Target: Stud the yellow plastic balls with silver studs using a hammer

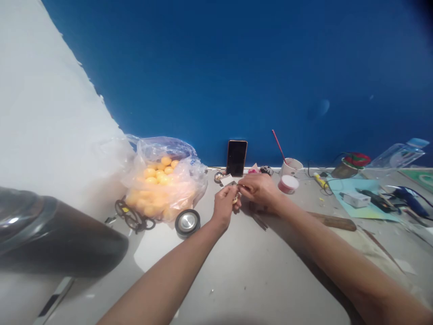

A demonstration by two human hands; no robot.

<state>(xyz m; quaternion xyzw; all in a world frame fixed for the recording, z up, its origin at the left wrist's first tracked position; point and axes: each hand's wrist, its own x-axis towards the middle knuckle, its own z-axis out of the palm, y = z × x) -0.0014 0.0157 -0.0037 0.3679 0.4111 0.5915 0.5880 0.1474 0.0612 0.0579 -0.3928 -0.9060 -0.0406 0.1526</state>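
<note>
My left hand [224, 204] is closed around a small yellowish and white piece [235, 199], mostly hidden by the fingers and too small to name. Against it from the right comes my right hand [260, 188], its thumb and fingertips pinched together near the top of the piece. Whatever the right fingers pinch cannot be made out. Just beyond the hands lies a small white card [227, 180], beside a little round item [218, 177]. A phone [237, 157] stands upright against the blue wall. Below my right wrist rests a thin metal tool [260, 221], possibly tweezers.
On the left are a plastic bag of orange-yellow balls [158, 178], a round black lid [187, 222], coiled black cable [130, 216] and a large dark cylinder [57, 234]. Rightward stand a white cup [291, 167], a pink-and-white tub [288, 184] and a wooden handle [334, 222].
</note>
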